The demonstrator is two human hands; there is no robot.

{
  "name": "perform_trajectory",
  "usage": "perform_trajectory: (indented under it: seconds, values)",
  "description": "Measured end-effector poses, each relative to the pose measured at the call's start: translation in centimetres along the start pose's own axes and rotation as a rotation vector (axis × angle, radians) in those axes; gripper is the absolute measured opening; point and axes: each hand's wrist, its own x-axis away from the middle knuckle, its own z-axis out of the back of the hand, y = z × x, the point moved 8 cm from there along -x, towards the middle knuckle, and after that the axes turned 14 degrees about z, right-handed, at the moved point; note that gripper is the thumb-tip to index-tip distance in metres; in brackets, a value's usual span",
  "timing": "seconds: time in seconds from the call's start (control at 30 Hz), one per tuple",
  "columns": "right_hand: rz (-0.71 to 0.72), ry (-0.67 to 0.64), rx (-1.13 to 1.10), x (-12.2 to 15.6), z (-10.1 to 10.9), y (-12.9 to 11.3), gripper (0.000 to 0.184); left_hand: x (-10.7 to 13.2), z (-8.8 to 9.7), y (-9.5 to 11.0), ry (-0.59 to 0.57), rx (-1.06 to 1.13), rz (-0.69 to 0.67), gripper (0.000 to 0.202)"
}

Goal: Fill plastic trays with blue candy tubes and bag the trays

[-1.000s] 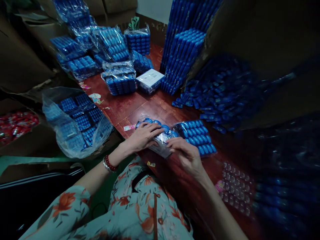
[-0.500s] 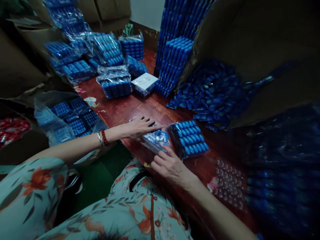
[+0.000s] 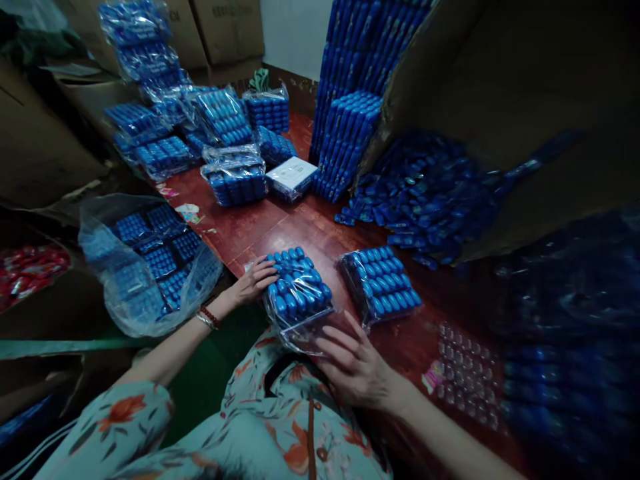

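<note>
Glossy blue plastic pieces fill a pack (image 3: 299, 291) wrapped in clear, crinkled, shiny film; the counter (image 3: 235, 223) is reddish varnished wood with a sheen, and the boxes (image 3: 227, 27) behind are matt brown cardboard

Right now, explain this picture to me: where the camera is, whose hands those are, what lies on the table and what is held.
There is no machine here. One camera sits on a person's head and looks down at their own two bare hands. The left hand holds the left side of a wrapped pack of blue pieces; the right hand, fingers spread, rests on the loose wrap at its near edge. They work on a red-brown table. Beside the held pack lies a second pack, then a clear tray. Farther back are a loose pile of blue pieces, tall blue stacks and more wrapped packs. Left of the table, a clear bag holds further packs.
</note>
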Motion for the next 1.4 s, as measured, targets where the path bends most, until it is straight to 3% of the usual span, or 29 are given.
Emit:
perform_trajectory:
  seconds: [0.07, 0.13, 0.2, 0.3, 0.4, 0.53, 0.63, 0.77, 0.93, 1.0, 1.07, 1.17, 1.23, 1.3, 1.37, 1.4]
  values:
    - [-0.429, 0.298, -0.181, 3.2, -1.2, 1.4, 0.024, 0.4, -0.5, 0.0, -0.014, -0.056, -0.017, 0.019]
    - [-1.010, 0.541, -0.385, 8.5, -4.1, 2.4, 0.023, 0.5, -0.9, 0.1, -0.129, -0.153, 0.007, 0.028]
    - [-1.418, 0.699, -0.662, 11.9, -7.6, 1.5, 0.030, 0.8, -0.6, 0.8, -0.276, -0.245, 0.039, 0.047]
    - [-1.698, 0.858, -1.152, 11.7, -11.1, -0.2, 0.051, 1.6, 1.1, 3.4, -0.404, -0.321, 0.093, 0.076]
    - [-1.849, 0.852, -1.560, 8.9, -13.1, -1.5, 0.042, 2.1, 2.9, 7.4, -0.393, -0.304, 0.118, 0.081]
    - [-1.895, 0.835, -1.785, 6.1, -15.3, -1.4, 0.033, 3.0, 1.0, 11.9, -0.474, -0.280, 0.020, 0.081]
    - [-1.850, 0.848, -1.584, 6.0, -16.1, 0.4, 0.037, 2.9, -1.2, 11.4, -0.435, -0.399, 0.065, 0.081]
    - [-1.553, 0.857, -0.977, 6.0, -12.1, 3.0, 0.038, 2.8, -2.3, 9.6, -0.291, -0.460, 0.099, 0.069]
    - [-0.965, 0.535, -0.397, 2.4, -4.8, 2.5, 0.020, 2.3, -1.9, 8.5, -0.187, -0.378, 0.167, 0.067]
    - [-0.765, 0.436, -0.211, 0.8, -2.9, 1.8, 0.025, 2.0, -1.7, 8.7, -0.150, -0.317, 0.189, 0.065]
    - [-0.588, 0.297, -0.101, -0.4, -2.5, 1.2, 0.035, 1.7, -1.3, 9.0, -0.052, -0.242, 0.217, 0.062]
    - [-0.412, 0.191, -0.130, -0.4, -3.5, 0.2, 0.042, 1.9, -0.1, 10.1, 0.224, -0.104, 0.220, 0.043]
    - [-0.478, 0.271, -0.241, 1.5, -4.4, 0.3, 0.039, 2.6, 0.6, 10.5, 0.418, 0.001, 0.262, 0.031]
    - [-0.757, 0.386, -0.389, 4.6, -6.1, 1.5, 0.031, 3.5, 0.7, 10.8, 0.554, 0.075, 0.323, 0.033]
    - [-1.113, 0.464, -0.590, 7.7, -9.0, 2.5, 0.028, 3.8, 0.3, 11.8, 0.579, 0.089, 0.311, 0.037]
    - [-1.238, 0.508, -0.677, 8.5, -10.3, 2.7, 0.029, 3.6, 0.1, 12.6, 0.529, 0.084, 0.264, 0.039]
